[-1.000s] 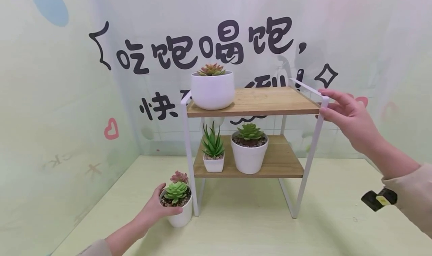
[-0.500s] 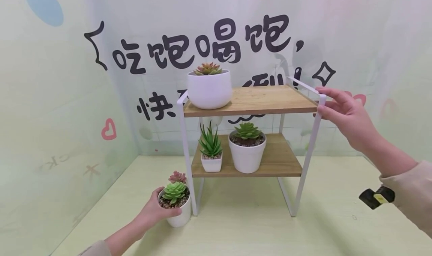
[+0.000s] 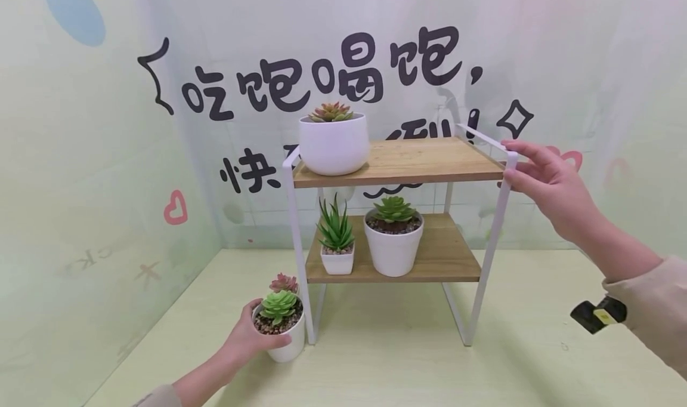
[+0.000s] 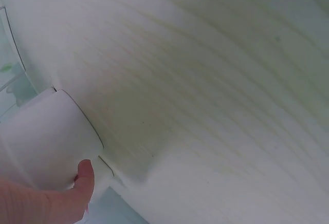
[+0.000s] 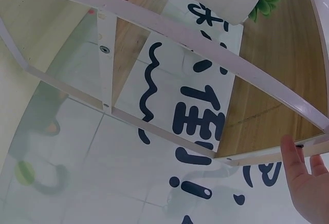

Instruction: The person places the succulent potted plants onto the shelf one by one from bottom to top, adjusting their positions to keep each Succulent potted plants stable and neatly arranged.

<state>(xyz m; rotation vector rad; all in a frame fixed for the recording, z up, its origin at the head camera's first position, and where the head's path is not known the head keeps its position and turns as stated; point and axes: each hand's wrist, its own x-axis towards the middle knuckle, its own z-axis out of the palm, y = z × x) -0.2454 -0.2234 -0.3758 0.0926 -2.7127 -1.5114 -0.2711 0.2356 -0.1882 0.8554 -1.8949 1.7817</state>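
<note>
At the lower left in the head view, my left hand [image 3: 241, 335] grips a white pot [image 3: 288, 351] with a green succulent [image 3: 279, 307] set in pebbles. The pot stands on the table beside the front left leg of a two-tier shelf [image 3: 435, 161]. A pink succulent [image 3: 284, 283] shows just behind it. In the left wrist view one digit lies along the white pot [image 4: 46, 131]. My right hand [image 3: 558, 192] holds the shelf's upper right front corner, thumb on the white post and fingers on the rail. The right wrist view shows the hand [image 5: 308, 188] at that corner.
A round white pot [image 3: 334, 145] with a reddish succulent sits on the top board's left end. On the lower board [image 3: 448, 255] are a small square pot [image 3: 339, 261] with a spiky plant and a larger white pot [image 3: 393, 252]. A lettered wall [image 3: 257, 25] closes off the back.
</note>
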